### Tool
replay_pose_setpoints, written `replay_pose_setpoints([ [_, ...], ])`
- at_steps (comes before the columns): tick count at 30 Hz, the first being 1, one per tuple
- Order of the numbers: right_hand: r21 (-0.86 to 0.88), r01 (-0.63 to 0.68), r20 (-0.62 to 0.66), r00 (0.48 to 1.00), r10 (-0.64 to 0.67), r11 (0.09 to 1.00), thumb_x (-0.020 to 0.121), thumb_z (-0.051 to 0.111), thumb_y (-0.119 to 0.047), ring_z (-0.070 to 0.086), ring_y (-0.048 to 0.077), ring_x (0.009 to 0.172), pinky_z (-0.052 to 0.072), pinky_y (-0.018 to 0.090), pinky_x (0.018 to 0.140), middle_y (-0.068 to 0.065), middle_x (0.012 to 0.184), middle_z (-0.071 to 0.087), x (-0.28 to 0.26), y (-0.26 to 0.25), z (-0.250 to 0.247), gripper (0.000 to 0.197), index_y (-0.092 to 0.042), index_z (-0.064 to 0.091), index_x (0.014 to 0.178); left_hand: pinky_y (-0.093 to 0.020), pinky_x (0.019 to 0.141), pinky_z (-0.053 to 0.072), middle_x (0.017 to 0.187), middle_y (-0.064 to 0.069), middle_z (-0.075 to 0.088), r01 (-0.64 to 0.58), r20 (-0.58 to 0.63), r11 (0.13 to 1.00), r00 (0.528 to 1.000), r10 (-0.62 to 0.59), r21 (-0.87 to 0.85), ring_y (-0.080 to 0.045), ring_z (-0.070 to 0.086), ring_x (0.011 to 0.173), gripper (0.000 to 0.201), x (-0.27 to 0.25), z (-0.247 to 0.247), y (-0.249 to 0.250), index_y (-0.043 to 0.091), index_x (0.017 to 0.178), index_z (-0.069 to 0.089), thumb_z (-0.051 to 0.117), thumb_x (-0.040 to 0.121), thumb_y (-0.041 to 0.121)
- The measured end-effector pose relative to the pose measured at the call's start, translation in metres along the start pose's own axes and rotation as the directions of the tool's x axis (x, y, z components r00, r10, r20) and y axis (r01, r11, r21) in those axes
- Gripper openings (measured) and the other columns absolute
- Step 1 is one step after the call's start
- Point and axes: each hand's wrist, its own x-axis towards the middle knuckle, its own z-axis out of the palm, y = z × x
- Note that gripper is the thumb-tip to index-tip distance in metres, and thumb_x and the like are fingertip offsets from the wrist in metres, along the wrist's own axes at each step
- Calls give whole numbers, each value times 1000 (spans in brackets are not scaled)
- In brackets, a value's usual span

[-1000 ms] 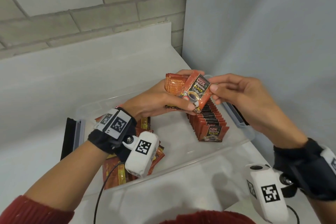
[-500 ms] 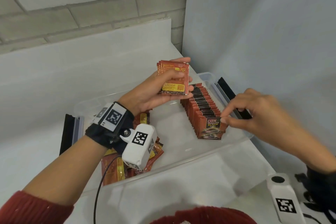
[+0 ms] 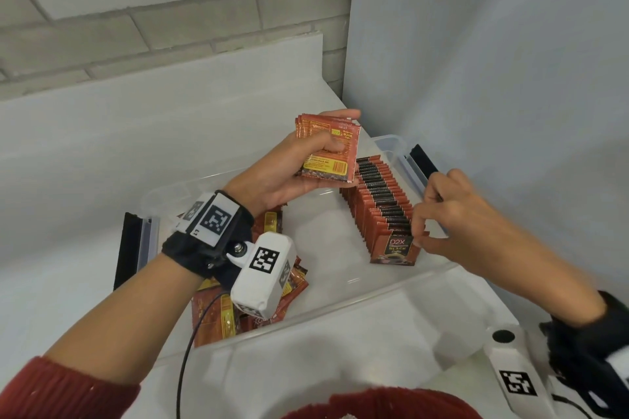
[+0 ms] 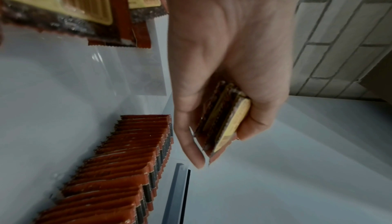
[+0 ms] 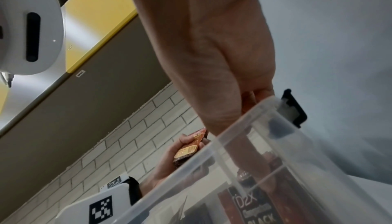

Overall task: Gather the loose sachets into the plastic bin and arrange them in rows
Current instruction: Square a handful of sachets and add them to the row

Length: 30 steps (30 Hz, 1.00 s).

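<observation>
A clear plastic bin [image 3: 374,292] sits on a white counter. Along its right side stands a row of red sachets [image 3: 377,201], upright and packed close. My right hand [image 3: 417,238] pinches the top corner of the front sachet [image 3: 396,248] of that row, the one marked D2X. My left hand [image 3: 337,131] holds a small stack of sachets [image 3: 328,153] above the bin's far end, thumb across the face. A loose pile of sachets [image 3: 238,309] lies in the bin's left part, half hidden under my left wrist. In the right wrist view the bin wall [image 5: 212,160] hides my right fingertips.
Black latches flank the bin at the right [image 3: 423,160] and left [image 3: 127,252]. A grey wall [image 3: 493,78] stands close on the right and a brick wall [image 3: 170,10] at the back. Bare bin floor [image 3: 326,248] shows between the pile and the row.
My right hand took one sachet from the left hand's stack, carried it down and set it at the front of the row, where it still pinches it. The left hand stayed raised.
</observation>
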Motion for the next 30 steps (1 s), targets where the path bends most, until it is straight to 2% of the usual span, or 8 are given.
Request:
replay_pose_setpoints([
  [7,10,-14,20,1000,14,1000,77,78,-10,22,4,90,24,7,65,-9,93,37,1,-2,-2,14,-18,67,81,-30,82,56,104,1,70,-2,-5,999,1000,2,52,-15,69,92,39,0,0,1,26,117,61,53,89,0],
  [13,23,-12,21,1000,12,1000,69,83,-4,33,11,92,22,8,63,-8,91,39,1,-1,0,21,-15,69,82,-31,82,57,108,-2,70,-22,13,999,1000,21,43,-19,68,96,48,0,1,1,24,122,59,60,80,2],
  [16,76,-66,62,996,61,995,78,78,-15,33,5,92,28,5,66,-12,91,40,3,-1,-7,18,-24,65,86,-31,82,57,108,-3,70,-27,23,998,999,26,48,-20,68,97,51,1,1,0,24,123,58,62,77,2],
  [18,189,-122,33,992,118,974,76,79,-21,44,1,83,33,6,65,-16,85,46,5,-1,-15,20,-31,62,80,-31,82,57,107,-4,70,-33,34,998,999,31,55,-21,68,97,53,0,1,0,24,123,57,62,76,2],
  [21,426,-177,-85,968,235,887,73,81,-26,52,-1,70,40,7,61,-10,77,59,11,-7,-28,16,-29,65,77,-34,85,57,107,-4,69,-46,50,997,998,43,62,-21,68,97,54,0,2,-1,24,124,56,62,76,0],
  [24,662,-191,-83,942,324,725,73,79,-25,57,-1,65,47,10,65,-7,76,67,20,-12,-32,16,-24,68,85,-38,87,55,107,-5,68,-53,73,995,996,47,82,-22,67,99,54,0,1,-2,25,125,56,63,80,-5],
  [26,757,-180,-66,936,347,629,74,78,-25,63,3,71,51,13,71,-6,76,70,26,-16,-29,19,-22,69,90,-40,87,55,104,-5,68,-55,97,994,994,46,92,-22,66,99,53,-1,1,-2,26,124,57,61,81,-6],
  [30,855,-141,-39,942,334,500,76,76,-22,64,4,68,45,10,61,-4,78,74,37,-26,-20,21,-19,68,95,-41,87,54,103,-4,68,-42,113,994,993,31,101,-24,66,100,54,-3,4,-2,26,123,56,63,79,-4],
])
